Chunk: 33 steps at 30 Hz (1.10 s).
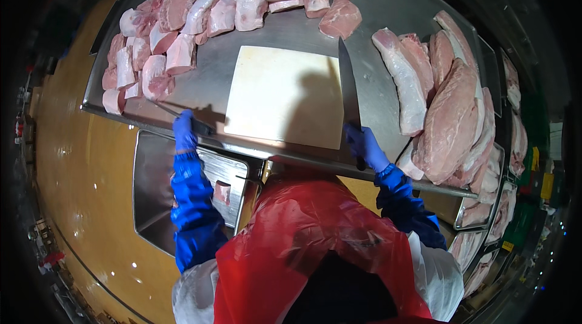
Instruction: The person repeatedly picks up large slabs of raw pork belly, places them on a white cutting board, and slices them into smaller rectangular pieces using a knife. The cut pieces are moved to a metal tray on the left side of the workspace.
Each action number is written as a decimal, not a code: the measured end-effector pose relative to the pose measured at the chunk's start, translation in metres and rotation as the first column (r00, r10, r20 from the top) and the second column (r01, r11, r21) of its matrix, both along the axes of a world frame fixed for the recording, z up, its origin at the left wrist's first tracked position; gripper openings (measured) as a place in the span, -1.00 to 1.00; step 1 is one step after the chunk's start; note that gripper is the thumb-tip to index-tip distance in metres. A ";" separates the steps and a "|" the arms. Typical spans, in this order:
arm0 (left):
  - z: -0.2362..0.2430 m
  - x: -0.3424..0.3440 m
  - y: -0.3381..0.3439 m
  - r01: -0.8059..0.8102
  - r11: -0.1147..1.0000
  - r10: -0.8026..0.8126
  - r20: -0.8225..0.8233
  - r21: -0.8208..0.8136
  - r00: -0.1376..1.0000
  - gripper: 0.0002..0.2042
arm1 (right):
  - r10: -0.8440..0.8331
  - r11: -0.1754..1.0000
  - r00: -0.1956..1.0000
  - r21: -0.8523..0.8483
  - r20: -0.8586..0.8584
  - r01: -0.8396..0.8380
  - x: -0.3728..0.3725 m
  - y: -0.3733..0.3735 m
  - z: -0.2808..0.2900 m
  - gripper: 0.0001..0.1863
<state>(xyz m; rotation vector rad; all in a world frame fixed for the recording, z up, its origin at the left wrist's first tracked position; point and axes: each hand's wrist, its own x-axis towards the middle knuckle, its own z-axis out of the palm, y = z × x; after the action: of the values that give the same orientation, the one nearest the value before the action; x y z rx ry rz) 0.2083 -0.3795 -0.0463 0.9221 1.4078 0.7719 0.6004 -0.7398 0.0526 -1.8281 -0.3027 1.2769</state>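
Note:
My right hand [367,148], in a blue glove, is closed round the dark handle of a large, broad-bladed knife [347,75]. The blade points away from me along the right edge of the white cutting board [260,90]. Nothing lies on the board but shadows. At the table's front left edge, the fingers of my left hand [184,131], also gloved in blue, close over a slim metal tool with a dark handle [203,127]. Its thin end points left toward the cut meat; the hand hides its middle, so its kind is unclear.
Many thick meat pieces [221,12] cover the back left of the metal table [209,81]. Long uncut slabs [451,118] are piled at the right. Below the front left edge stands a metal tub [151,184] with a small meat piece [222,192]. More trays of meat [476,212] stand right.

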 end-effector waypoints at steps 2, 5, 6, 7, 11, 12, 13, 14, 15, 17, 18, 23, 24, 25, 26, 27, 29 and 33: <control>0.053 0.030 -0.072 0.020 0.995 -0.025 0.056 0.098 0.998 -0.80 | 0.054 0.998 0.996 0.039 -0.078 -0.051 0.012 0.003 0.007 -0.55; 0.134 0.069 -0.149 0.013 0.984 -0.042 0.156 0.178 0.987 -0.36 | 0.066 0.996 0.986 0.072 -0.156 -0.055 0.030 0.004 0.005 -0.53; 0.160 0.067 -0.158 0.141 0.978 -0.177 0.259 0.153 0.949 -0.23 | 0.079 0.994 0.983 0.083 -0.169 -0.065 0.031 0.007 0.005 -0.54; 0.162 0.060 -0.155 0.262 0.948 -0.317 0.478 0.180 0.819 -0.33 | 0.086 0.993 0.980 0.092 -0.180 -0.070 0.032 0.009 0.005 -0.55; 0.215 0.073 -0.166 0.306 0.910 -0.413 0.574 0.279 0.707 -0.40 | 0.108 0.989 0.984 0.112 -0.143 -0.092 0.025 0.012 0.001 -0.59; 0.228 0.079 -0.168 0.331 0.869 -0.492 0.570 0.368 0.658 -0.43 | 0.126 0.987 0.983 0.114 -0.136 -0.110 0.025 0.013 -0.001 -0.59; 0.239 0.083 -0.169 0.352 0.818 -0.569 0.556 0.454 0.605 -0.45 | 0.141 0.985 0.981 0.116 -0.130 -0.126 0.024 0.014 -0.004 -0.60; 0.247 0.083 -0.166 0.411 0.779 -0.574 0.275 0.473 0.771 -0.47 | 0.169 0.980 0.978 0.123 -0.122 -0.154 0.022 0.017 -0.005 -0.60; 0.246 0.083 -0.163 0.461 0.738 -0.577 0.108 0.492 0.809 -0.50 | 0.175 0.977 0.978 0.146 -0.110 -0.158 0.020 0.019 -0.005 -0.60; 0.242 0.082 -0.154 0.560 0.665 -0.522 -0.229 0.494 0.821 -0.54 | 0.189 0.967 0.978 0.190 -0.085 -0.171 0.012 0.026 -0.004 -0.60; 0.249 0.091 -0.146 0.643 0.601 -0.384 -0.534 0.475 0.753 -0.57 | 0.178 0.972 0.980 0.174 -0.090 -0.160 0.010 0.029 -0.002 -0.62; 0.306 0.115 -0.136 0.829 0.453 -0.491 -0.685 0.326 0.538 -0.54 | 0.160 0.965 0.986 0.206 0.042 -0.165 -0.005 0.044 0.017 -0.69; 0.316 0.115 -0.133 0.858 0.418 -0.493 -0.719 0.298 0.489 -0.53 | 0.150 0.958 0.986 0.237 0.071 -0.163 -0.008 0.045 0.018 -0.71; 0.320 0.117 -0.129 0.886 0.380 -0.494 -0.751 0.268 0.439 -0.53 | 0.142 0.956 0.985 0.247 0.093 -0.161 -0.010 0.044 0.018 -0.70; 0.318 0.116 -0.118 0.872 0.296 -0.400 -0.778 0.390 0.484 -0.54 | 0.137 0.952 0.984 0.259 0.113 -0.162 -0.015 0.045 0.018 -0.70; 0.317 0.117 -0.111 0.827 0.257 -0.479 -0.677 0.501 0.559 -0.55 | 0.130 0.949 0.983 0.270 0.133 -0.162 -0.019 0.044 0.017 -0.70; 0.319 0.127 -0.106 0.689 0.213 -0.640 -0.434 0.693 0.634 -0.58 | 0.143 0.971 0.977 0.167 0.159 -0.169 -0.018 0.042 0.019 -0.61; 0.311 0.168 -0.103 0.492 0.565 -0.739 0.140 0.662 0.660 -0.77 | 0.103 0.995 0.991 -0.024 0.087 -0.101 -0.018 0.034 0.032 -0.42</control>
<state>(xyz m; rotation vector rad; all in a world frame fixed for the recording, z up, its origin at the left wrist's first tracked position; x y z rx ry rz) 0.3766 -0.4824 0.2643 1.5291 0.3581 0.7637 0.5821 -0.7054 0.0850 -1.9102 -0.4384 1.2740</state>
